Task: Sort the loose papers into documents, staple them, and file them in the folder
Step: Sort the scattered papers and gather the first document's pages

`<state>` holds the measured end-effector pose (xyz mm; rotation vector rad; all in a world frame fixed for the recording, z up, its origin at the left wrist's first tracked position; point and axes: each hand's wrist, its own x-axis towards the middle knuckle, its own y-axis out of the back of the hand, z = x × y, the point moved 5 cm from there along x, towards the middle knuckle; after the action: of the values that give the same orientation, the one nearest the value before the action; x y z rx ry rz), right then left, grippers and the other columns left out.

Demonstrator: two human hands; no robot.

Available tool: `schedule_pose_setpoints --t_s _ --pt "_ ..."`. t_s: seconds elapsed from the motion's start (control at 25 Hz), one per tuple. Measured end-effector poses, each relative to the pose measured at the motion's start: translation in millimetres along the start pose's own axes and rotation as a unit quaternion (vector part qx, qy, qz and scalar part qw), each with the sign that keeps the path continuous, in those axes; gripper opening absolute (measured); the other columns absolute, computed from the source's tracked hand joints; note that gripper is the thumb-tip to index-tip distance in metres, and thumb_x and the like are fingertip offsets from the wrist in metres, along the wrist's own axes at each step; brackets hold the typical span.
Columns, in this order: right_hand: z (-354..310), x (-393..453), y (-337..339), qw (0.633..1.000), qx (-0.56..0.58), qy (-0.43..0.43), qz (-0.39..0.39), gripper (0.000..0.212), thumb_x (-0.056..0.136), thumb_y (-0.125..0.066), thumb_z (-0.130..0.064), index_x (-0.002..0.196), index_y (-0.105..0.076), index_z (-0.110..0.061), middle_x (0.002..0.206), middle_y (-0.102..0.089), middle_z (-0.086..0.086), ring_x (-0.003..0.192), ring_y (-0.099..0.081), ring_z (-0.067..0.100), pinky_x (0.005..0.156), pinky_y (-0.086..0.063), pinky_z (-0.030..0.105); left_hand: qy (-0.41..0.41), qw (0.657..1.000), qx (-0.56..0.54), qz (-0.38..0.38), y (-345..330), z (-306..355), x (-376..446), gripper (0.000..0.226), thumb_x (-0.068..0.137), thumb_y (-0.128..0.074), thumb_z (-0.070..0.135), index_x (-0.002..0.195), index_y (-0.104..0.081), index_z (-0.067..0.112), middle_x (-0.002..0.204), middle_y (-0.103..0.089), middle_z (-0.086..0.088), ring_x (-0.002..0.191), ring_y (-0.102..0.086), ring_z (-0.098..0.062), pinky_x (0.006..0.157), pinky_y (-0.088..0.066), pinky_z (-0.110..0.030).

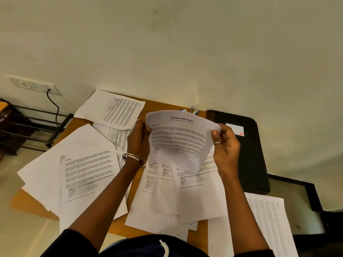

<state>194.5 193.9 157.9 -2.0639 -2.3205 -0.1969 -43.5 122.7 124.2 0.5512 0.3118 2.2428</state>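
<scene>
Held sheet [179,140] hides papers [185,182] beneath; text blurred.

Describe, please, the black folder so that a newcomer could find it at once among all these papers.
Start at the wooden table strewn with white sheets, then look to its far right end by the wall. There lies the black folder, flat and closed, beyond the right hand. It alone is dark, with a small white label.
</scene>
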Motion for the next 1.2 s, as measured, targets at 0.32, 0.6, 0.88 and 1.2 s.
schedule_pose_setpoints --t_s 0.32,0.6,0.88,1.2 --pt "0.3 12.8 9.1 0.997 0.044 -0.008 0.055 0.019 0.095 -0.057 -0.018 0.106 -0.069 -0.008 0.093 -0.073 -0.007 0.091 -0.069 0.014 0.074 -0.058 0.028 0.035 0.997 -0.065 0.018 6.7 -10.1 8.3 0.014 0.091 -0.057 0.016 0.101 -0.064 0.01 0.088 -0.065 0.001 0.077 -0.062 -0.013 0.074 -0.053 -0.029" --pt "7.0 23.4 22.5 0.981 0.142 -0.11 0.077 0.014 0.093 -0.059 -0.014 0.098 -0.071 -0.011 0.09 -0.074 0.003 0.081 -0.07 0.019 0.069 -0.058 0.031 0.068 0.98 -0.166 -0.089 2.3 9.2 13.4 0.015 0.088 -0.059 0.009 0.097 -0.065 0.02 0.075 -0.07 0.022 0.073 -0.067 -0.002 0.061 -0.056 -0.02" --pt "80.3 -17.0 40.1 0.895 0.164 -0.403 0.097 0.015 0.086 -0.062 -0.025 0.095 -0.063 -0.014 0.097 -0.073 0.013 0.083 -0.07 0.03 0.084 -0.052 0.044 0.226 0.949 -0.165 -0.145 -24.2 -30.1 -32.0 0.013 0.083 -0.066 0.01 0.074 -0.07 0.017 0.068 -0.071 0.01 0.068 -0.066 -0.016 0.063 -0.054 -0.031" --pt "128.1 -43.4 75.5 0.864 0.108 -0.482 0.093 0.004 0.087 -0.057 -0.018 0.088 -0.058 -0.014 0.098 -0.071 0.014 0.085 -0.067 0.032 0.066 -0.052 0.035 0.312 0.926 -0.089 -0.192 -57.4 -52.4 -78.6 0.012 0.082 -0.068 0.031 0.075 -0.073 0.022 0.08 -0.073 0.0 0.079 -0.069 -0.025 0.079 -0.055 -0.044"
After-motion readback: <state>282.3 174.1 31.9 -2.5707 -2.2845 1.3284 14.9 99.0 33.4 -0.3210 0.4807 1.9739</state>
